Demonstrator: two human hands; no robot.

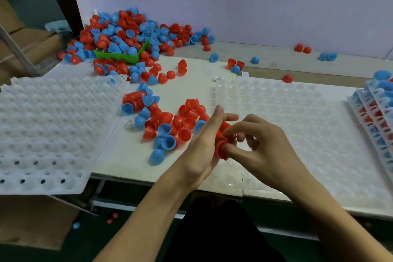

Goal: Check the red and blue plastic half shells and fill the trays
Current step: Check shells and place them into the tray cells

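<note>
My left hand (204,142) holds a small stack of red half shells (221,144) against its palm, fingers stretched forward. My right hand (257,140) pinches the nearest red shell of that stack with thumb and curled fingers. Just left of my hands lies a loose heap of red and blue half shells (165,125) on the white table. An empty clear tray (297,117) with round pockets lies under and right of my hands. A white pocket tray (46,125) lies at the left, with one blue shell near its far edge.
A big pile of red and blue shells (127,34) surrounds a green bin (119,55) at the back left. Filled trays (374,117) are stacked at the right edge. Stray shells dot the back ledge. Cardboard boxes (32,219) stand at the left.
</note>
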